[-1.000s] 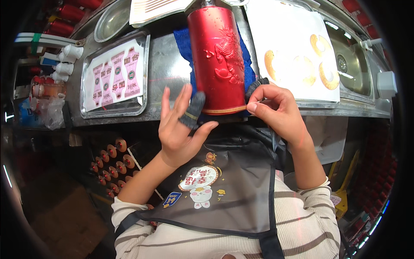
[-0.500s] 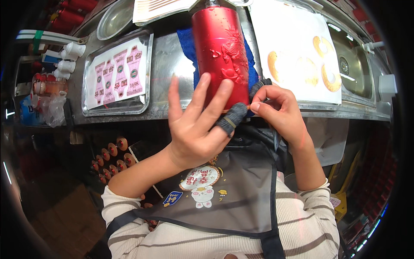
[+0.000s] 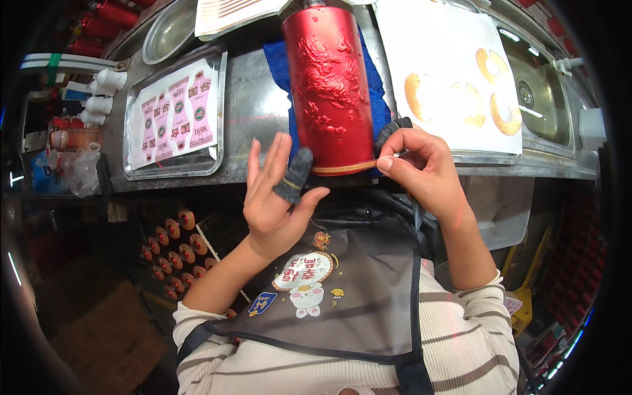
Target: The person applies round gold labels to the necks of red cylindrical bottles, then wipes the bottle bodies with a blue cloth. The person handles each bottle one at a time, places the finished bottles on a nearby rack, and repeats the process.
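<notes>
A red bottle (image 3: pixel 329 85) with raised relief lies on a blue cloth (image 3: pixel 280 72), its base end toward me. Along the rim of that end runs a narrow gold strip (image 3: pixel 343 169). My right hand (image 3: pixel 424 171) pinches the strip's right end between thumb and fingertip; a dark grey finger cover (image 3: pixel 393 130) sits on one of its fingers. To the left of the base, my left hand (image 3: pixel 271 210) is open with fingers spread. Its index finger wears another grey cover (image 3: pixel 296 176), close to the strip's left end. The bottle's underside is hidden.
A metal tray (image 3: pixel 222 99) with pink printed labels lies at left, a metal bowl (image 3: pixel 170 29) behind it. At right, a white sheet (image 3: pixel 434 59) carries several gold curved stickers, beside a sink (image 3: pixel 543 99). Copper-coloured round pieces (image 3: pixel 172 228) stand in rows below the counter.
The bottle has turned, bringing its relief to the middle. My left hand has moved left off the bottle, uncovering the gold strip. My right hand keeps its pinch in nearly the same place.
</notes>
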A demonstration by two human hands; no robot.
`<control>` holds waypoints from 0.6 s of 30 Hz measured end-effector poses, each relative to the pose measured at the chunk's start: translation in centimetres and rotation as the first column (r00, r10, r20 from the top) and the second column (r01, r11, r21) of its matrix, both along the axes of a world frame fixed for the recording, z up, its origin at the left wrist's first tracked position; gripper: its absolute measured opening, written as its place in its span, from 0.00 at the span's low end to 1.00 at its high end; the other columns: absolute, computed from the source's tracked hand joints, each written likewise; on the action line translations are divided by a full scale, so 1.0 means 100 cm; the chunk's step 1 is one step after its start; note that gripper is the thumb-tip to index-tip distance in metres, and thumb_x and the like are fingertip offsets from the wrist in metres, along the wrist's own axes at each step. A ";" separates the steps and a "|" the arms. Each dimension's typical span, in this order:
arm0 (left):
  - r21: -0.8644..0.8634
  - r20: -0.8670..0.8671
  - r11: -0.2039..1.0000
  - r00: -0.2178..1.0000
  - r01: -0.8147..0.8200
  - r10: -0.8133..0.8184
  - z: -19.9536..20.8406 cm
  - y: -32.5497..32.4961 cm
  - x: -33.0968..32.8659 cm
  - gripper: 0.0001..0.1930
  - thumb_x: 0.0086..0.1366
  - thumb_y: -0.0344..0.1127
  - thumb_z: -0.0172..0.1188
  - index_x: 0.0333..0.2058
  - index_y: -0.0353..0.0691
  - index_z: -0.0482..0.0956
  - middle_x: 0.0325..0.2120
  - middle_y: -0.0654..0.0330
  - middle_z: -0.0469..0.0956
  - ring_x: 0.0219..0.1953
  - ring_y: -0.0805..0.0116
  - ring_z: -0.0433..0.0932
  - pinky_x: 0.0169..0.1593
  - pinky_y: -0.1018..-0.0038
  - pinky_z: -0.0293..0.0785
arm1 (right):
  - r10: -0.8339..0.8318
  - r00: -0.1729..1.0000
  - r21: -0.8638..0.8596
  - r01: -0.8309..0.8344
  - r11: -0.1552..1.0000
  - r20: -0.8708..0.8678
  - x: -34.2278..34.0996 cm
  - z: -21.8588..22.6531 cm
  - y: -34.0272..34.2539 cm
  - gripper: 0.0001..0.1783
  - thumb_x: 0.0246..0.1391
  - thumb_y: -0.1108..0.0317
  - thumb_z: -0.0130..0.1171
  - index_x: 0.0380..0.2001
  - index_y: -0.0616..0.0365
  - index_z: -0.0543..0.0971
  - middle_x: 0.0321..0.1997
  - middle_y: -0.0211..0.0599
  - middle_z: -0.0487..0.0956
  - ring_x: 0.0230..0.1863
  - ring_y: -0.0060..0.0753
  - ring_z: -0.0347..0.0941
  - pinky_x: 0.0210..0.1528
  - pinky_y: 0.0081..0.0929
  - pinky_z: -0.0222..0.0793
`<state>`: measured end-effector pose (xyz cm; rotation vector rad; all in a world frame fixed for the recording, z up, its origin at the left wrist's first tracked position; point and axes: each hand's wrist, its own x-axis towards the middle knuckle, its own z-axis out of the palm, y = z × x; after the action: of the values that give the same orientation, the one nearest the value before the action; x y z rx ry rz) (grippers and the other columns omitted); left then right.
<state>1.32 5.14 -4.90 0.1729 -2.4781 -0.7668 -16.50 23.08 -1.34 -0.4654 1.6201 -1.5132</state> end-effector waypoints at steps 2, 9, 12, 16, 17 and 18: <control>-0.049 -0.030 0.999 0.999 0.023 -0.024 -0.003 0.000 0.002 0.24 0.51 0.32 0.76 0.46 0.26 0.81 0.60 0.40 0.72 0.62 0.40 0.72 0.65 0.36 0.56 | 0.000 0.999 -0.006 0.000 1.000 -0.043 -0.001 -0.005 0.000 0.06 0.55 0.71 0.65 0.29 0.60 0.78 0.27 0.19 0.73 0.25 0.05 0.62 0.26 0.10 0.54; -0.232 -0.028 0.969 0.995 0.087 -0.096 0.021 0.007 -0.017 0.26 0.45 0.25 0.76 0.48 0.36 0.83 0.61 0.42 0.71 0.61 0.42 0.74 0.65 0.35 0.56 | 0.025 0.996 0.041 -0.028 0.999 0.086 -0.006 0.001 0.002 0.05 0.56 0.72 0.64 0.30 0.61 0.78 0.31 0.23 0.76 0.27 0.07 0.68 0.29 0.10 0.61; -0.361 -0.062 0.930 0.993 0.070 -0.098 0.027 0.010 -0.032 0.12 0.49 0.32 0.69 0.35 0.42 0.85 0.57 0.49 0.77 0.60 0.39 0.74 0.64 0.30 0.50 | 0.018 0.998 0.026 -0.020 0.999 0.056 -0.004 -0.001 0.001 0.04 0.57 0.73 0.63 0.30 0.61 0.79 0.32 0.22 0.76 0.27 0.07 0.67 0.29 0.09 0.61; -0.389 -0.013 0.918 0.996 0.081 -0.093 0.040 0.019 -0.053 0.06 0.51 0.33 0.66 0.30 0.44 0.83 0.57 0.52 0.78 0.63 0.37 0.71 0.64 0.28 0.47 | -0.001 0.998 0.008 0.000 1.000 0.056 -0.002 -0.009 0.001 0.05 0.58 0.71 0.63 0.31 0.60 0.78 0.29 0.21 0.74 0.24 0.06 0.64 0.25 0.10 0.58; -0.376 -0.012 0.925 0.998 0.051 -0.059 0.039 0.020 -0.055 0.10 0.52 0.33 0.69 0.36 0.46 0.87 0.58 0.52 0.77 0.64 0.40 0.70 0.67 0.32 0.47 | 0.001 1.000 0.002 -0.001 1.000 0.029 0.000 -0.013 0.000 0.05 0.58 0.70 0.63 0.31 0.60 0.77 0.25 0.19 0.73 0.21 0.06 0.63 0.22 0.10 0.55; -0.321 -0.032 0.947 0.998 0.034 -0.047 0.033 0.016 -0.053 0.15 0.50 0.33 0.72 0.40 0.46 0.87 0.58 0.51 0.77 0.64 0.42 0.70 0.67 0.34 0.49 | -0.018 1.000 -0.005 0.018 1.000 0.000 0.000 -0.014 0.000 0.06 0.58 0.69 0.63 0.31 0.59 0.77 0.22 0.18 0.71 0.18 0.06 0.61 0.18 0.11 0.53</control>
<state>-4.00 6.72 -1.63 -0.0123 -2.5336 -0.3694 -16.53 23.12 -2.75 -0.4549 1.6245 -1.5309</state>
